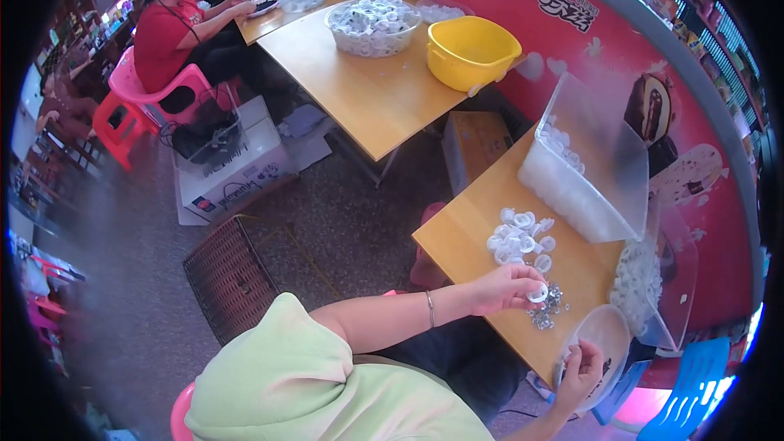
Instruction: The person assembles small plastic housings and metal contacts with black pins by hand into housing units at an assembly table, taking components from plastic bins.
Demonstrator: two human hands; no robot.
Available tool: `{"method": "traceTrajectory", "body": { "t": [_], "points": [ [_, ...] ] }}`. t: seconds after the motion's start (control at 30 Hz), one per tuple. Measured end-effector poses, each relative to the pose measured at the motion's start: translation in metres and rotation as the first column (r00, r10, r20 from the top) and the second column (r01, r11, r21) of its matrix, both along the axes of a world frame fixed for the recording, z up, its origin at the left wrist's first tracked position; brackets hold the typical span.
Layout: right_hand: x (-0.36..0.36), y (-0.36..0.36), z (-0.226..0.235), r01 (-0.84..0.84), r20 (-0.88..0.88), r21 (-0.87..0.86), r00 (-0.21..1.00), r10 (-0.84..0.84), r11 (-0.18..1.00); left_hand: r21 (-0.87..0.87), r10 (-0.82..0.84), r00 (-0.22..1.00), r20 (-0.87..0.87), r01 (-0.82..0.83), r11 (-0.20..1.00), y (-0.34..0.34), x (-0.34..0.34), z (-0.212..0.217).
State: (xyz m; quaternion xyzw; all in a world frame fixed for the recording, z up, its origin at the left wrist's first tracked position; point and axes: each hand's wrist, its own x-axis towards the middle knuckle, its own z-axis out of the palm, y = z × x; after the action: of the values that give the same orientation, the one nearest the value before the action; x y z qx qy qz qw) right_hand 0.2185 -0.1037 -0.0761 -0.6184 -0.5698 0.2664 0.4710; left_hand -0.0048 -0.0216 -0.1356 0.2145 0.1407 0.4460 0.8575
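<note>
Pinching white ring [537, 294], table edge [457, 265], open floor [343, 220]

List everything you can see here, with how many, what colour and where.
White ring parts: a loose pile, white, on the near wooden table.
Small metal pieces: a small heap, silvery, beside the rings.
Clear bin: one, see-through, part filled with white pieces, tilted at the table's far end.
White bowl: one, at the table's near corner.
Yellow tub: one, on the far table.
Round basket of white parts: one, clear, far table.
Wicker basket: one, brown, on the floor.
Pink chair: one, under a seated co-worker in red.
Left hand: holds a white ring over the metal heap.
Right hand: at the bowl's rim.
</note>
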Motion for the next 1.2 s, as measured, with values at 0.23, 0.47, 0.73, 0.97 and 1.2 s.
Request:
{"method": "traceTrajectory", "body": {
  "t": [0.23, 0.47, 0.73, 0.97, 1.2],
  "points": [
    [-0.013, 0.021, 0.002, -0.09, -0.113, -0.031, 0.99, 0.086, 0.995, -0.068, 0.029, 0.999, -0.036, -0.031, 0.997, 0.007, 0.02, 0.015],
    [-0.039, 0.044, -0.001, -0.167, -0.424, -0.074, 0.898, 0.12, 0.983, -0.05, 0.068, 0.995, -0.079, -0.072, 0.996, 0.028, 0.019, 0.023],
    [-0.028, 0.039, -0.019, -0.16, -0.508, -0.148, 0.859, 0.064, 0.976, -0.059, 0.019, 0.97, -0.242, -0.034, 0.998, 0.02, 0.021, 0.005],
    [-0.024, 0.045, -0.029, -0.151, -0.54, -0.105, 0.839, 0.071, 0.983, -0.066, 0.013, 0.985, -0.171, -0.025, 0.998, 0.023, 0.02, 0.013],
    [-0.024, 0.048, -0.026, -0.128, -0.54, -0.097, 0.84, 0.056, 0.987, -0.022, -0.024, 0.985, -0.169, 0.021, 1.0, 0.023, 0.022, 0.008]
  ]
}}
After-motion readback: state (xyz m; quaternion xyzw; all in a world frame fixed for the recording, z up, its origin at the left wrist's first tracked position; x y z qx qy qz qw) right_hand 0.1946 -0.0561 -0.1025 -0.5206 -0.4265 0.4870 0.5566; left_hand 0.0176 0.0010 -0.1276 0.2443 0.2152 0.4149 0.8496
